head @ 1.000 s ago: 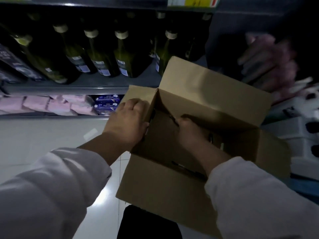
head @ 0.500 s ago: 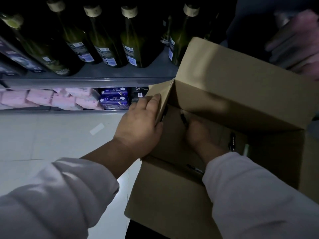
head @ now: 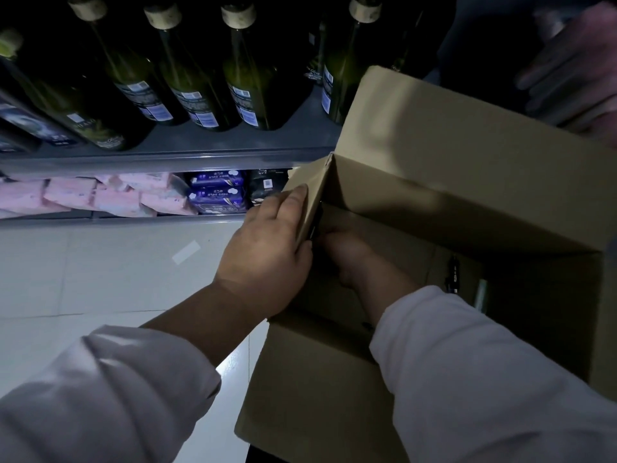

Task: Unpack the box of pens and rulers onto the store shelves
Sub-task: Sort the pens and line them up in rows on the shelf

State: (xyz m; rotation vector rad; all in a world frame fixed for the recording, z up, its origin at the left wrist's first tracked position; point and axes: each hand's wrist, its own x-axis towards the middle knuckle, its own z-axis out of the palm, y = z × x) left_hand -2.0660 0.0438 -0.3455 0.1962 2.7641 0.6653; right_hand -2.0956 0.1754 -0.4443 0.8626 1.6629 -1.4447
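Dimness is my first worry: the inside of the box (head: 317,379) is so dark that I can barely read it. My left hand (head: 267,259) grips the box's left wall, fingers curled over its edge. My right hand (head: 347,259) is down inside, close against that same wall, fingers turned away from me. A dark sliver (head: 315,222) shows just above it, perhaps a pen, but I cannot tell whether the hand has hold of it. One dark pen (head: 453,274) and a pale stick (head: 480,292) lie on the box bottom, well apart from that hand; I see no rulers. As I judge it, a slim pen could slip from a blind pinch and drop to the floor (head: 83,272). If the left grip loosens, the box may tip. The bottles (head: 247,78) on the shelf (head: 167,158) stand near enough to be knocked, and another person's hand (head: 574,61) is working close behind the box.
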